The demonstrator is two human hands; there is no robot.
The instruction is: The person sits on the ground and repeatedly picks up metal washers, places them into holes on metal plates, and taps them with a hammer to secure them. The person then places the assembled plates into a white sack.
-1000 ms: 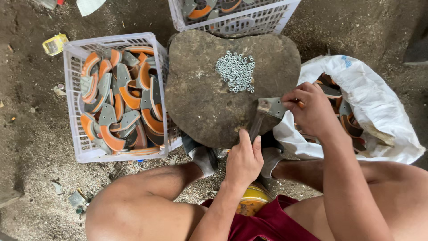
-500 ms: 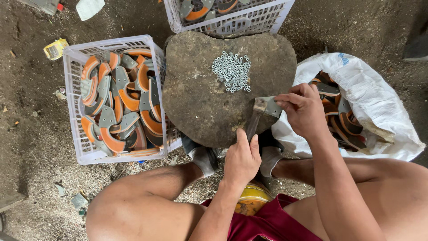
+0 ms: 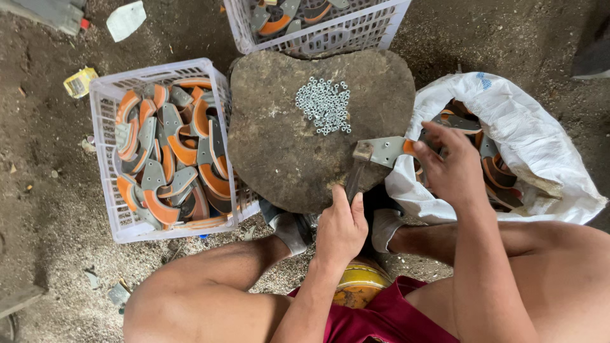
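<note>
Left hand (image 3: 341, 223) clenched on a dark hammer handle (image 3: 353, 181) at the stone block's (image 3: 279, 140) 5 o'clock edge. Right hand (image 3: 450, 166) grips a grey metal plate (image 3: 386, 151), steadying it flat on the stone. Small nuts (image 3: 325, 105) piled at 1 o'clock, within reach.

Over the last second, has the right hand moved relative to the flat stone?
Yes, slightly. The right hand has drifted away from the flat stone, toward the white sack; its fingers hold the grey metal piece at the stone's right edge.
</note>
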